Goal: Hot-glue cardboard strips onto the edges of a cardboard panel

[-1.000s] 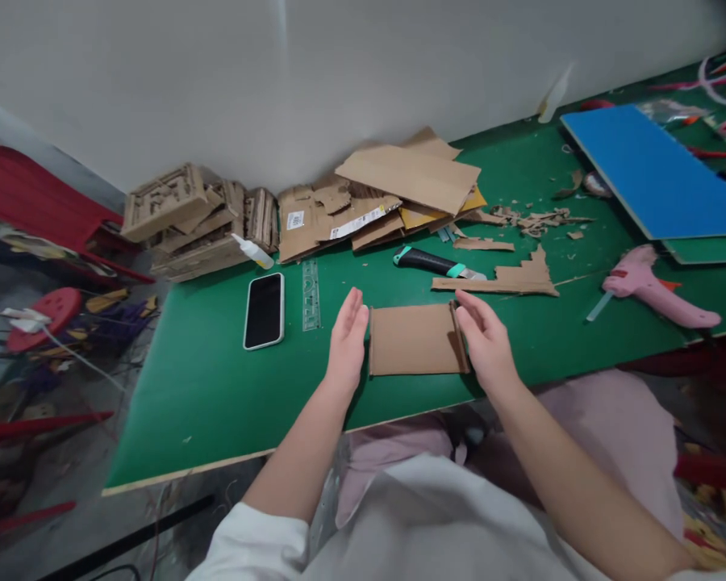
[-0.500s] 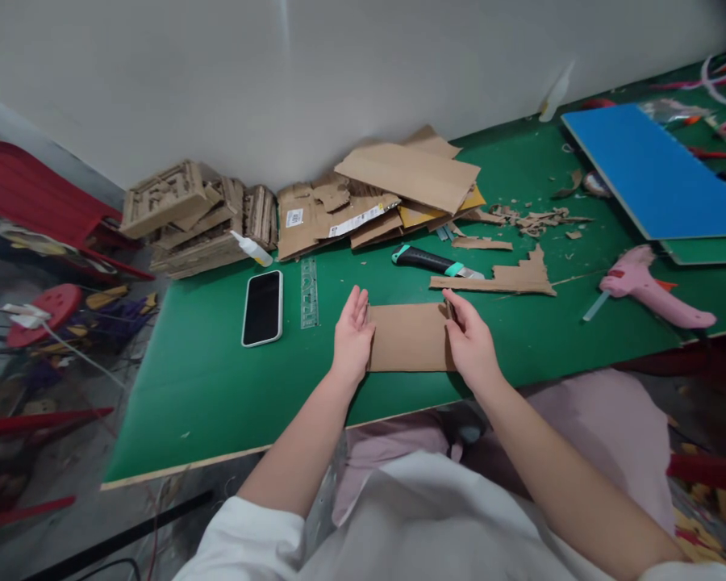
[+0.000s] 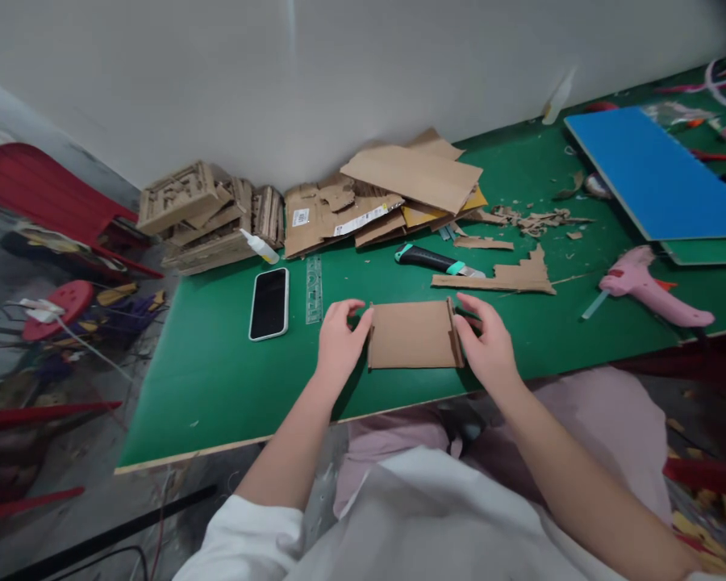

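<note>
A brown cardboard panel (image 3: 412, 335) lies flat on the green table (image 3: 218, 387) in front of me, with narrow upturned strips along its left and right edges. Beside its left edge is my left hand (image 3: 340, 343), open, its thumb tip at the strip and its fingers loosely bent. My right hand (image 3: 489, 343) is at the opposite edge, also open, with the thumb near the strip and fingers apart. Whether the fingertips touch the strips is hard to tell. Just behind the panel lie a utility knife (image 3: 431, 260) and a stepped cardboard offcut (image 3: 523, 274).
To the left are a phone (image 3: 269, 304), a clear ruler (image 3: 314, 290) and a glue bottle (image 3: 260, 247). Cardboard sheets (image 3: 415, 173) and stacked cardboard pieces (image 3: 199, 214) line the wall. A pink glue gun (image 3: 653, 286) and a blue board (image 3: 665, 177) are on the right.
Both hands have moved outward, away from the panel's sides, and its side strips now show more. The panel stays at about the same place on the table.
</note>
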Demonstrator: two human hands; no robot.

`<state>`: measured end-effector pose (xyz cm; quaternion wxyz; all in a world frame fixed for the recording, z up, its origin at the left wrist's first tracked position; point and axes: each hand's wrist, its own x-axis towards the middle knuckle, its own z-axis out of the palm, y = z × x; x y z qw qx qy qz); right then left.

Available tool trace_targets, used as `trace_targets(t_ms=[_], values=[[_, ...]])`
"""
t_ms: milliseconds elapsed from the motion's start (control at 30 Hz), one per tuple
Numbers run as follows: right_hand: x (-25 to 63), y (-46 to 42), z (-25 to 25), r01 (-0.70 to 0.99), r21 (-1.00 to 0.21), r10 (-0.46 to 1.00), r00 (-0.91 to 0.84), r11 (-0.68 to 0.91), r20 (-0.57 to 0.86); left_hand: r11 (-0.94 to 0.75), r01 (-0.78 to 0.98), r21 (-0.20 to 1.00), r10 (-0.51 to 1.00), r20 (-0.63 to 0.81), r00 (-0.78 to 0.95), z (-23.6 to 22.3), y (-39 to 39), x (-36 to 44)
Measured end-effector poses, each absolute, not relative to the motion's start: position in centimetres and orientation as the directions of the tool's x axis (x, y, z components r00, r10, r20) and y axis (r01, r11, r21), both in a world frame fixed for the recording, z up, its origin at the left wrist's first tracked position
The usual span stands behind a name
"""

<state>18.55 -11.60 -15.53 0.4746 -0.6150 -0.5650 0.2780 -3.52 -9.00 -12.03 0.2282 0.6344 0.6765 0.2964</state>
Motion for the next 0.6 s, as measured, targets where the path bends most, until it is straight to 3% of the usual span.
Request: trace_targets(t_ms=[67, 133, 233, 400, 600], values=[[19.0, -12.1, -15.2, 0.527, -0.849, 0.962, 0.209, 0.042, 0.178, -0.001, 0.907, 0.420, 1.000, -0.005, 0.003, -10.8, -9.4, -3.9], [19.1, -12.5, -14.9, 0.641, -0.767, 0.965, 0.176, 0.037, 0.194, -0.033, 0.982, 0.188, 0.993, -0.105, 0.054, -9.8, -9.7, -3.8], [18.8, -12.7, -15.2, 0.760, -0.641, 0.951, 0.110, 0.107, 0.289, -0.089, 0.995, -0.034, 0.979, -0.188, 0.081, -9.5, -9.6, -3.2], [18.5, -12.9, -16.0, 0.838, -0.514, 0.911, 0.050, 0.185, 0.409, -0.151, 0.985, -0.081, 0.963, -0.238, 0.128, -10.1, -9.2, -3.0], [18.5, -12.8, -16.3, 0.856, -0.480, 0.898, 0.045, 0.192, 0.439, -0.168, 0.982, -0.085, 0.950, -0.280, 0.138, -10.7, -9.3, -3.4]])
